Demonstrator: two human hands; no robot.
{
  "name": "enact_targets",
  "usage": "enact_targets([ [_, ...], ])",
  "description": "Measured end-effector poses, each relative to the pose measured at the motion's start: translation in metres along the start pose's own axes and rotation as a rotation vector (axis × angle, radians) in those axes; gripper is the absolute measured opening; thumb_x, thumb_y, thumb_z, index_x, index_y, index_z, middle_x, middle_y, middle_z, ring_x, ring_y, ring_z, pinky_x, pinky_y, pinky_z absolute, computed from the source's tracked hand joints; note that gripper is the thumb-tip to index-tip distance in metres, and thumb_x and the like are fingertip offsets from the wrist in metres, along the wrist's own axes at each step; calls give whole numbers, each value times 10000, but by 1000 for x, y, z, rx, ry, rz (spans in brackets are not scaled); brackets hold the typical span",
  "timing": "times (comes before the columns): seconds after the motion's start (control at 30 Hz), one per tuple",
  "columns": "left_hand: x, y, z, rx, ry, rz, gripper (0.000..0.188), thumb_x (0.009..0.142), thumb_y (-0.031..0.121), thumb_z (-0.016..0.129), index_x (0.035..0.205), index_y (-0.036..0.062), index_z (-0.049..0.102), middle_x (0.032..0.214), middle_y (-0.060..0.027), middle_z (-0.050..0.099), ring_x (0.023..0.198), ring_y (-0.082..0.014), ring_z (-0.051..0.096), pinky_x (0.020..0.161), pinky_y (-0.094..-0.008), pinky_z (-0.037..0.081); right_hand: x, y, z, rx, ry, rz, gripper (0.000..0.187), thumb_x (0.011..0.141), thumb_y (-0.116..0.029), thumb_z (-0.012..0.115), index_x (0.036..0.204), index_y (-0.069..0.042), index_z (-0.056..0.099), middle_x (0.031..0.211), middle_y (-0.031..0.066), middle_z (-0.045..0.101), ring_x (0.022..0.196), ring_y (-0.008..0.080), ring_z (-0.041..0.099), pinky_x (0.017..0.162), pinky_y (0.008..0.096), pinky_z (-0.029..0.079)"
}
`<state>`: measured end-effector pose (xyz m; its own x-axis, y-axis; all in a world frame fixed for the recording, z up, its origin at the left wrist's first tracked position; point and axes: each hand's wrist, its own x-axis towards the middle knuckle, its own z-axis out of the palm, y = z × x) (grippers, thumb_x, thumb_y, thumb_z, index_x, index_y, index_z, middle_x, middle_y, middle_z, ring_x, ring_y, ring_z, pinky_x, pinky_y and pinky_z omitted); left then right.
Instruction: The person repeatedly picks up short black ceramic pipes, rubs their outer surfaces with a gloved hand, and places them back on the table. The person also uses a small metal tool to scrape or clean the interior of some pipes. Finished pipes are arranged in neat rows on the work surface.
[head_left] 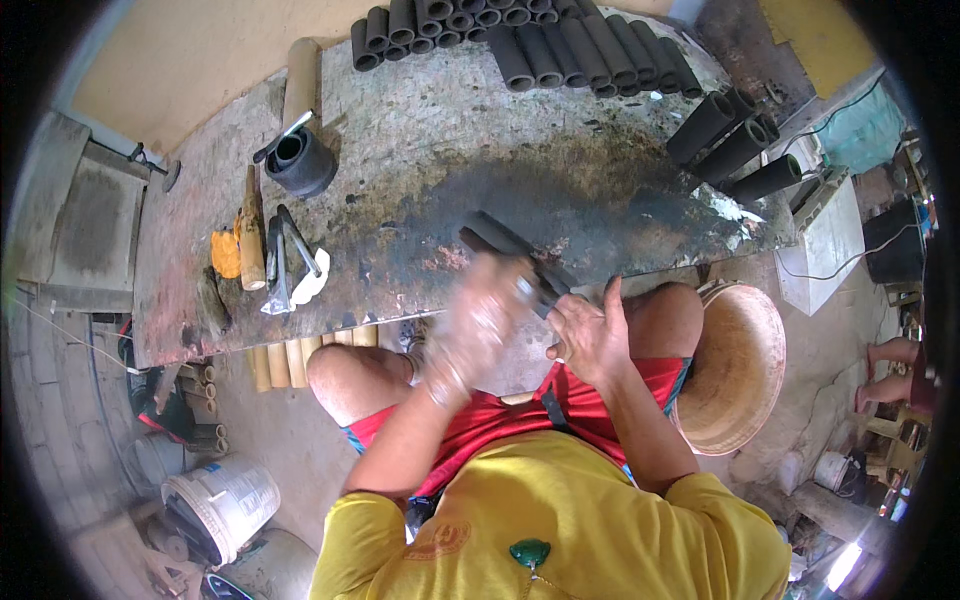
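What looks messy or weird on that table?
The tabletop has a big black smudge, just beyond the dark tube being handled. It looks odd because much of the surface around it is paler. Ragged white patches mark the right end too.

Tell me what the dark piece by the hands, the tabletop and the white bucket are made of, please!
Dark piece: matte black, maybe coated bamboo or clay; no clear grain shows to settle it.
Tabletop: probably wood, worn and dull, from its scuffed, blotchy surface.
White bucket: likely plastic, smooth with slight sheen, from its even, rounded rim.
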<state>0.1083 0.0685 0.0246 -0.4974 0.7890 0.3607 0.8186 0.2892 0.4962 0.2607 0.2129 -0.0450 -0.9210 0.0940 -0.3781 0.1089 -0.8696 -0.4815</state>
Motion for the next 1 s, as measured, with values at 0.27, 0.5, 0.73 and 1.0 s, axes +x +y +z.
enact_targets([
  [0.27, -16, 1, 10, 83, -44, -31, 147, 808, 124, 641, 928, 48, 601, 851, -179, 556, 811, -396, 587, 699, -526, 502, 4, 4, -9, -318, -65, -7, 1192, 759, -945, 317, 1421, 40, 430, 1485, 145, 477, 1345, 252, 466, 725, 456, 615],
  [0.5, -2, -35, -12, 123, 175, -45, 130, 742, 86, 673, 848, 52, 606, 808, -154, 594, 819, -352, 601, 742, -436, 499, 5, 11, -36, -439, -159, 11, 1215, 766, -907, 365, 1479, 75, 289, 1576, 186, 327, 1461, 310, 321, 829, 499, 605],
  [0.73, -21, 20, -11, -26, -79, -64, 129, 809, 119, 627, 902, 40, 588, 853, -182, 568, 820, -362, 581, 737, -502, 501, -3, 5, -37, -731, -278, -63, 757, 926, -567, 640, 1320, 68, 516, 1355, 135, 477, 1253, 242, 528, 859, 424, 608],
  [1.0, -2, -30, -33, 238, 58, -78, 128, 775, 96, 624, 890, 41, 630, 817, -155, 578, 827, -343, 617, 790, -460, 505, -6, -9, -2, -1142, -267, -159, 528, 684, 33, 768, 1178, 82, 588, 1067, 92, 505, 984, 203, 622, 867, 356, 622],
])
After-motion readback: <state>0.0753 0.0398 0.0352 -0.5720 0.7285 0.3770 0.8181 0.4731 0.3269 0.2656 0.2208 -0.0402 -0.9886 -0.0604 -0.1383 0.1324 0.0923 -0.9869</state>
